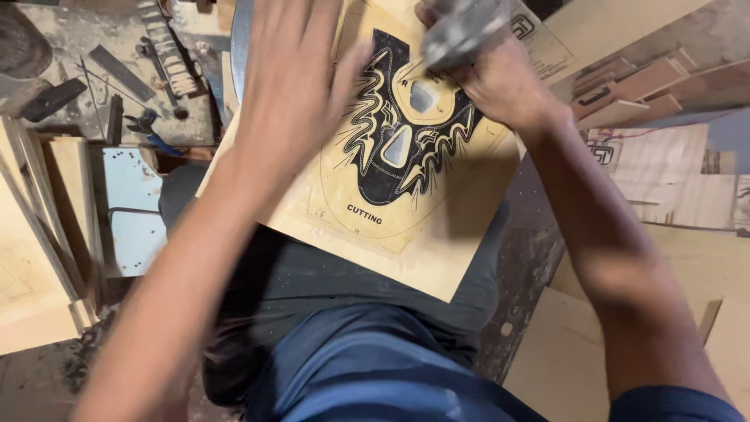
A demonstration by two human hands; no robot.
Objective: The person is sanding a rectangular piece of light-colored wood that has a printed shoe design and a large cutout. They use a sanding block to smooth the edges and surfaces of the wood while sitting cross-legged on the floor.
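While the left hand (pixel 293 86) lies flat and open on the pale plywood board with a black cut-out pattern (pixel 391 187), the right hand (pixel 500 78) grips a blurred grey tool (pixel 462 27).

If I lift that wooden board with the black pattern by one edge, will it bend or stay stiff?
The board looks thin, like plywood, so probably light and slightly springy, not floppy. It overhangs the lap flat, suggesting stiffness. The cut-out holes may weaken the middle. The left hand presses on it; the right hand grips a blurred tool.
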